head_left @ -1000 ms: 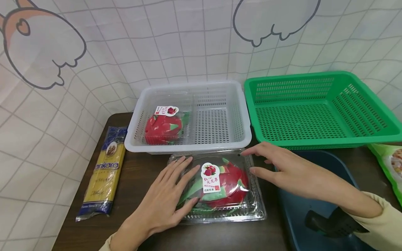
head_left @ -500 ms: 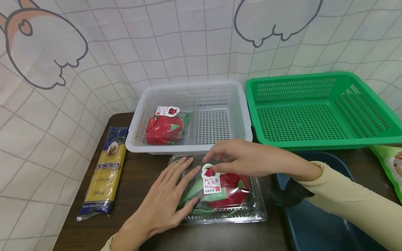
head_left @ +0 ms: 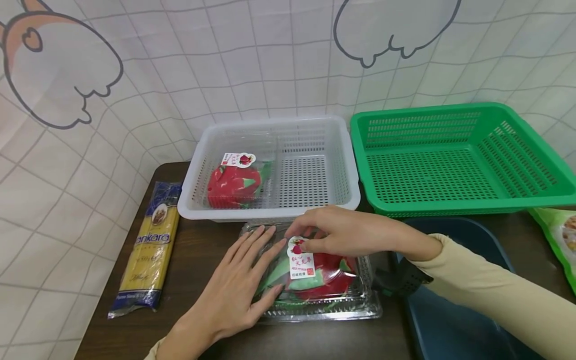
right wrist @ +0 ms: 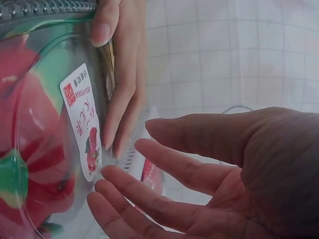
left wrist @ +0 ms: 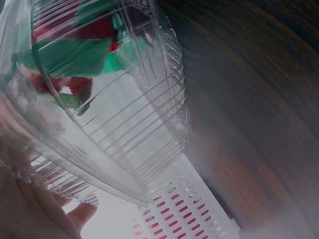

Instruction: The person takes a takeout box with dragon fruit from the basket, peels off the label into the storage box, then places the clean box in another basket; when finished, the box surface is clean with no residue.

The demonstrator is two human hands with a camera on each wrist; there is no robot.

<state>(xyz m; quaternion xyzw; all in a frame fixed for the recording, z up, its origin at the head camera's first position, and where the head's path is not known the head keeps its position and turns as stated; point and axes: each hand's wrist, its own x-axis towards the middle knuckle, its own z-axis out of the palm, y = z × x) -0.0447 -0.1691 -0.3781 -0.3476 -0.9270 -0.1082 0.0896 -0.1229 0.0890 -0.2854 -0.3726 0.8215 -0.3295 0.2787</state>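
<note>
A clear plastic clamshell box [head_left: 335, 290] with red and green dragon fruit inside lies on the dark table, with a white label [head_left: 301, 262] on its lid. Against the box's left side rests my left hand [head_left: 240, 282], fingers spread and nearly straight. My right hand [head_left: 348, 232] is over the lid, its fingertips at the label's upper part and its palm turned downward. In the right wrist view, that hand's fingers [right wrist: 164, 199] are extended and slightly bent, with nothing between them and the thumb. The box's ridged side wall [left wrist: 144, 114] fills much of the left wrist view.
Behind the box stands a white basket [head_left: 270, 214] containing another clear box of dragon fruit [head_left: 236, 182]. A green basket [head_left: 468, 204] is at the back right, with a dark blue bin [head_left: 432, 320] before it. A yellow pasta packet [head_left: 150, 245] lies left; a green bag [head_left: 555, 235] lies far right.
My right hand has swung left from the box's right edge to the label on its lid, then dipped slightly. The left hand and the box have stayed in place.
</note>
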